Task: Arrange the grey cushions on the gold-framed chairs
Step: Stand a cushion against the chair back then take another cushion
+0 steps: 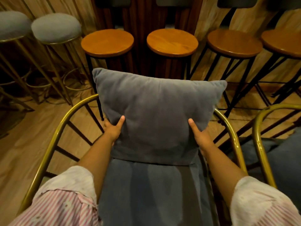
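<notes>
Your left hand (113, 130) and right hand (202, 136) clamp the square grey fabric cushion (156, 115) by its lower sides, upright against the gold-framed chair (53, 139) back, equally near, seat directly beneath.

Four wooden stools (172, 42) stand beside two grey-topped stools (56, 28) before curtains (205, 15).

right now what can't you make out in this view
- Head view: fingers of the left hand and right hand are behind the grey cushion; only the thumbs show.
- The chair back is covered by the cushion.
- The second chair is cut off by the right edge.
- The stool backs are cut off by the top edge.
</notes>
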{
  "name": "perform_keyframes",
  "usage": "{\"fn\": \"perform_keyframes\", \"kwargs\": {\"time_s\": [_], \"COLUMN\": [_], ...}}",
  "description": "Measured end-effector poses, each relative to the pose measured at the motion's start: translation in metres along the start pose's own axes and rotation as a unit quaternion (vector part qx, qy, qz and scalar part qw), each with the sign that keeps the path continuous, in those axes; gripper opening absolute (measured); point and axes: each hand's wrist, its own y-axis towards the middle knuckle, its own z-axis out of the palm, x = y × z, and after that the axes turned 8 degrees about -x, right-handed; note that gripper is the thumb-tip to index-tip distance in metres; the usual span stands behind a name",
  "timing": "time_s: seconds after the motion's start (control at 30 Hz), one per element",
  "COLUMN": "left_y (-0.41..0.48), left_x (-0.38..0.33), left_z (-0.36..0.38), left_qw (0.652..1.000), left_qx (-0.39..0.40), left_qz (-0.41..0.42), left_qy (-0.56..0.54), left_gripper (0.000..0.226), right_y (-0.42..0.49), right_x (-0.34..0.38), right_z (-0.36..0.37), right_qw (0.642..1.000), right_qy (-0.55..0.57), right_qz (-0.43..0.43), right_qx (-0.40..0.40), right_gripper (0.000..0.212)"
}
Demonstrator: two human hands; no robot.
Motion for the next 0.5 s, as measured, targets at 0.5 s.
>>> {"fn": "perform_keyframes", "kwargs": {"time_s": [0.5], "left_y": [-0.178], "left_x": [-0.051], "left_z": [-0.018], "left_qw": [0.963], "left_qx": [0.127], "left_qz": [0.192], "left_qy": [0.143], "left_gripper": [0.05], "right_y": [-0.127], "right_x": [0.055], "right_z": [-0.081], "right_qw": [0.979], "right_qy": [-0.176], "right_qz": [-0.097], "right_qx": [-0.031], "right_gripper": [0.04]}}
